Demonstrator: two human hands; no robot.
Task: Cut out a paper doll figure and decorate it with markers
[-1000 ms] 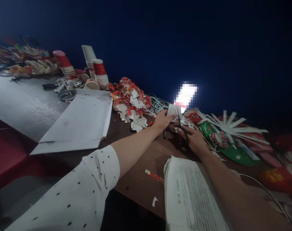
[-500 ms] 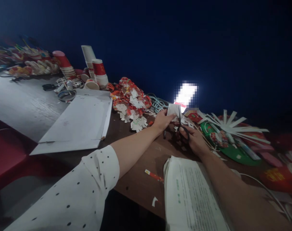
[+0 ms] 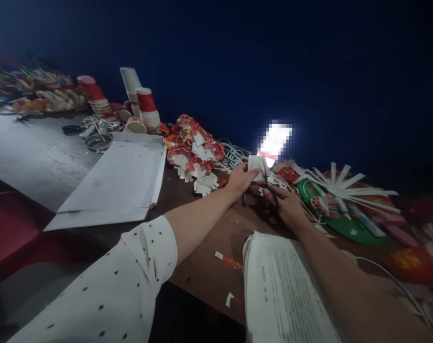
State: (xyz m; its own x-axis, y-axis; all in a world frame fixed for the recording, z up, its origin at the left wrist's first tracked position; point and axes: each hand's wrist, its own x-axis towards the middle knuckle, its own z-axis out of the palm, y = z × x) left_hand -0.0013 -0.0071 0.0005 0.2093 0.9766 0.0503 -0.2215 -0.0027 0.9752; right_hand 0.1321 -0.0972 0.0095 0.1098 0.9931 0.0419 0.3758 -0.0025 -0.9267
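Between the fingers of my left hand (image 3: pixel 241 177) is a small white piece of paper (image 3: pixel 255 163), held up over the table. My right hand (image 3: pixel 285 204) grips a pair of dark scissors (image 3: pixel 271 192) by the handles. The blades reach up to the right part of the paper and overlap it; whether they are closed on it I cannot tell. Left of my hands lies a pile of red-and-white cut paper pieces (image 3: pixel 198 147). A phone-like bright screen (image 3: pixel 274 142) stands just beyond the paper.
An open book (image 3: pixel 287 290) lies near the table's front edge, beside paper scraps (image 3: pixel 229 299). White cardboard (image 3: pixel 112 178) is at the left, with stacked paper cups (image 3: pixel 147 107) behind. On the right, a cup cut into strips (image 3: pixel 339 181) rests over a green disc (image 3: pixel 355 233).
My right hand and the scissors have shifted slightly left and down against the paper. My left hand stays nearly in place.
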